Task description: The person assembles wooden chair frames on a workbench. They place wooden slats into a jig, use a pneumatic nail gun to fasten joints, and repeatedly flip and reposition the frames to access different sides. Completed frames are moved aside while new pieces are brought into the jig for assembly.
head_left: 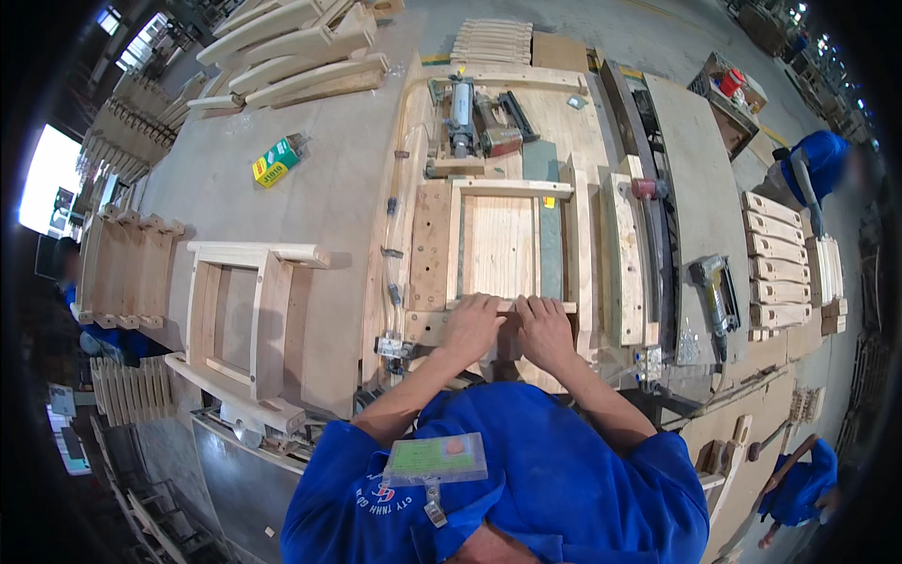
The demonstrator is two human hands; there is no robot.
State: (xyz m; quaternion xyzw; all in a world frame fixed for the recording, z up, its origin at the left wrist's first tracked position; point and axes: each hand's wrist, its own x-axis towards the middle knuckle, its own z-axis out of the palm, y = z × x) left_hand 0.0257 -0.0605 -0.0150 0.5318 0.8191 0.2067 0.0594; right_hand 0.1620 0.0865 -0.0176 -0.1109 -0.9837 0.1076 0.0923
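Observation:
A pale rectangular wooden frame (512, 188) lies flat inside a wooden jig (582, 254) in front of me. Side by side, both my hands rest on its near rail (508, 306). The fingers of my left hand (473, 327) are bent over the rail's left part, and those of my right hand (545, 331) curl over it further right. My thumbs and the rail's underside are hidden. At the jig's far end sits an air cylinder (461, 113), next to a nail gun (500, 136).
An assembled wooden frame (268, 320) stands on the left bench, with a green-and-yellow box (275, 164) behind it. To the right are a red-headed mallet (646, 189) and another nail gun (719, 301). Curved boards (310, 83) are piled far left. Co-workers in blue (817, 160) stand at both sides.

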